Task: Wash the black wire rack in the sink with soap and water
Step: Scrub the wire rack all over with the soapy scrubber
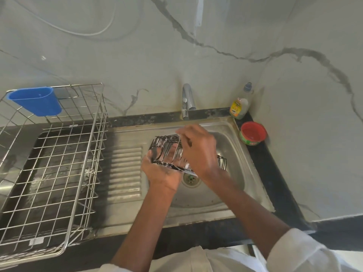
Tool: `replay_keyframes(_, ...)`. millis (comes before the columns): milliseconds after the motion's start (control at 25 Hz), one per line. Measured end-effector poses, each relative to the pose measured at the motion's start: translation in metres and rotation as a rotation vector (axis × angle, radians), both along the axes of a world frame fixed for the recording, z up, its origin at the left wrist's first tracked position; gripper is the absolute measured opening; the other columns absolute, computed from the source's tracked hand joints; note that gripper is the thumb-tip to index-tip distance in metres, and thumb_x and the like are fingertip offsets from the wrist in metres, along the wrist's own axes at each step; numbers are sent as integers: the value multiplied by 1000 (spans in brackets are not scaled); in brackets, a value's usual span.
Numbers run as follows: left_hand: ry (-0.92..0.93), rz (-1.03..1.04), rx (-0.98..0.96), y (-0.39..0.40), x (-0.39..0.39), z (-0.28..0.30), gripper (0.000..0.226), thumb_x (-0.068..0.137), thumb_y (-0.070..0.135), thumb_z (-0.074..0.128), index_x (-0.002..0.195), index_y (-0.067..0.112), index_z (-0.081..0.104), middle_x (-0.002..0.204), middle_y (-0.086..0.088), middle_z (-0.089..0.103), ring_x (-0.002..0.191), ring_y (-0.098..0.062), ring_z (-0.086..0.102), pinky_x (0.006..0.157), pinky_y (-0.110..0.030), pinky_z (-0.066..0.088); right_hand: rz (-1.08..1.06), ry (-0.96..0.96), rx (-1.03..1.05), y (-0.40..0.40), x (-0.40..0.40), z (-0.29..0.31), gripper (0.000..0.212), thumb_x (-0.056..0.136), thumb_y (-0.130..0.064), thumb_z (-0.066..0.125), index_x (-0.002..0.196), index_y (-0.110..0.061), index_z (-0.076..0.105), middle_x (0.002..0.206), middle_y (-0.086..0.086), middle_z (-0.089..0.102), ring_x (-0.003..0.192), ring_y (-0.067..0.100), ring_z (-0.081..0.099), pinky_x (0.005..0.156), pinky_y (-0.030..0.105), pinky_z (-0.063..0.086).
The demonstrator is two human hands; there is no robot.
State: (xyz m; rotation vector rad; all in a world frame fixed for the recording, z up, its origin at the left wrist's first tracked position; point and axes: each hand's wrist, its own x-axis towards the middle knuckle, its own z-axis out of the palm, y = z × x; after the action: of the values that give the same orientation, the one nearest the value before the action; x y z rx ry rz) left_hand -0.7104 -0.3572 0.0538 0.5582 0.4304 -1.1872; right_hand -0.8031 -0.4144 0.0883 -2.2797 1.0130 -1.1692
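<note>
Black wire rack (167, 149) is hanging over the sink (231, 152) basin, just above the drain (190, 179). Your left hand (161, 171) is gripping its lower edge; your right hand (198, 148) is moving across its top, blurred, so I cannot tell its grip. You are seemingly scrubbing; next you are needing water from the tap (187, 101) behind the drain.

A home kitchen: steel sink (231, 134), tap (187, 101), dish drainer (59, 173), dish-soap bottle (240, 107).

steel dish basket (59, 173), blue cup (37, 102), red tub (253, 133)
</note>
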Motion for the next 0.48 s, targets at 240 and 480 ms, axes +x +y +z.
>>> replay_keyframes(240,-94,-31,58,-3,-3,4,47,101,52,45,118,15,69,105,-13,74,96,-31,71,80,-40,61,183,237,-135,1,-20,9,26,84,14,73,103,-4,79,97,7,71,84,23,69,70,32,62)
replay_keyframes(480,-129,-24,117,-8,1,1,43,101,57,49,96,19,69,105,-7,73,98,-26,70,93,-40,54,293,210,-62,8,-1,-2,28,80,8,77,98,-14,81,90,3,74,81,22,69,67,36,61)
